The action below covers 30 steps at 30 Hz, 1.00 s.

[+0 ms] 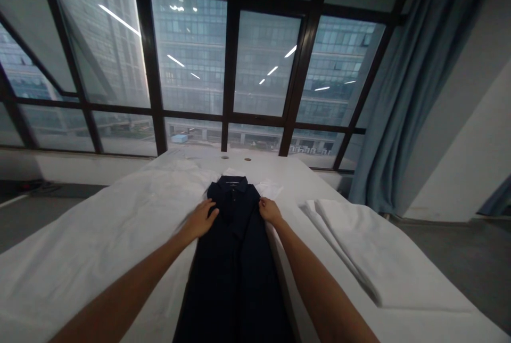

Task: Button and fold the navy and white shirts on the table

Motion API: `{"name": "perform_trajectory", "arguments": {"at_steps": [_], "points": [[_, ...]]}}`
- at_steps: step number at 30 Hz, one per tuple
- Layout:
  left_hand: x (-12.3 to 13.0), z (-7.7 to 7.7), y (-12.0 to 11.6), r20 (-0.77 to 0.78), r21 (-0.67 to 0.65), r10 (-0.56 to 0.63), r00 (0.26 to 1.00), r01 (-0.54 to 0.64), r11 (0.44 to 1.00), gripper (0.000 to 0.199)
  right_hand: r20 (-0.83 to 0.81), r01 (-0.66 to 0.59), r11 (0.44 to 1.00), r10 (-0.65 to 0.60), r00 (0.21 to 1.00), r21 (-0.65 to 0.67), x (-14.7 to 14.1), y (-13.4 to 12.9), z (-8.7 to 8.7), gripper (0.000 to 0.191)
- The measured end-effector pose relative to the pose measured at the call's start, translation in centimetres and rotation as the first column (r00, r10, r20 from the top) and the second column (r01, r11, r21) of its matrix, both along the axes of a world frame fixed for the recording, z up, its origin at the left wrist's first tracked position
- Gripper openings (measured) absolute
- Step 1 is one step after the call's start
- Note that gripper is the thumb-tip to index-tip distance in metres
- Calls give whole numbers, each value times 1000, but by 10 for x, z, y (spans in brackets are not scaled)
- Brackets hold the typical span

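Note:
A dark navy collared shirt (235, 258) lies lengthwise on the white table (295, 172), its collar toward the window and its sides folded inward. My left hand (202, 218) rests at the shirt's upper left edge, fingers apart and lying on the fabric. At the upper right edge, near the shoulder, my right hand (269, 210) pinches the dark cloth between closed fingers. The lower end of the shirt runs out of view at the bottom, between my forearms.
A crumpled white sheet (99, 231) covers the table's left side. Folded white cloth (375, 247) lies on the right. Thin clear plastic (270, 188) is beyond my right hand. Windows stand behind the table, with a blue-grey curtain (407, 98) at the right.

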<state>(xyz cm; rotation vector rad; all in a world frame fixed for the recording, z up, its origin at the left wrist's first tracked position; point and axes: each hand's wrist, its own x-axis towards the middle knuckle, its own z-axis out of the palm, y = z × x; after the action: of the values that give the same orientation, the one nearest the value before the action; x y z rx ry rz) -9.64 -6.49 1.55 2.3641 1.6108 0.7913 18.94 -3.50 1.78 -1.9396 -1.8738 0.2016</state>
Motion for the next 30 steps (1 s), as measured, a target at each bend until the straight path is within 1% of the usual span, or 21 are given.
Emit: {"name": "perform_trajectory", "arguments": {"at_steps": [2, 4, 7, 10, 12, 15, 18, 21, 23, 24, 26, 28, 30], "points": [[-11, 10, 30, 50, -59, 135, 990, -132, 989, 44, -23, -1, 1000, 1, 1000, -9, 5, 16, 3, 37], [-18, 17, 62, 52, -155, 220, 974, -209, 966, 41, -34, 11, 1000, -12, 999, -24, 8, 34, 5, 36], [-20, 23, 103, 24, -260, 252, 967, -237, 936, 41, -54, 59, 997, -61, 997, -53, 10, 60, 3, 43], [-14, 22, 131, -11, -315, 257, 966, -247, 916, 42, -69, 101, 993, -106, 992, -67, 10, 81, -1, 51], [-9, 22, 142, -30, -297, 259, 965, -256, 920, 38, -78, 106, 992, -111, 991, -70, 9, 89, -2, 45], [-2, 25, 154, -21, -195, 260, 965, -259, 946, 29, -90, 115, 993, -117, 989, -30, 9, 97, 3, 32], [6, 30, 159, 23, -76, 254, 967, -252, 965, 33, -106, 164, 985, -159, 982, 47, 7, 97, 11, 37], [15, 31, 152, 47, -17, 257, 965, -257, 966, 40, -122, 207, 976, -197, 973, 70, 4, 85, 16, 44], [18, 27, 136, 45, -6, 252, 967, -252, 968, 44, -113, 198, 977, -188, 976, 84, 1, 66, 15, 49], [18, 24, 123, 35, 12, 231, 972, -231, 973, 47, -101, 173, 980, -163, 981, 102, 1, 53, 13, 50], [14, 16, 92, -12, 74, 137, 991, -136, 988, 53, -64, 78, 987, -70, 996, 139, 0, 19, 11, 47], [5, 7, 53, -97, 123, -4, 995, 16, 992, 56, -14, -50, 985, 53, 998, 163, 2, -21, 11, 39], [-6, -1, 11, -180, 104, -130, 975, 150, 983, 54, 47, -157, 976, 152, 987, 152, 4, -62, 13, 33]]}}
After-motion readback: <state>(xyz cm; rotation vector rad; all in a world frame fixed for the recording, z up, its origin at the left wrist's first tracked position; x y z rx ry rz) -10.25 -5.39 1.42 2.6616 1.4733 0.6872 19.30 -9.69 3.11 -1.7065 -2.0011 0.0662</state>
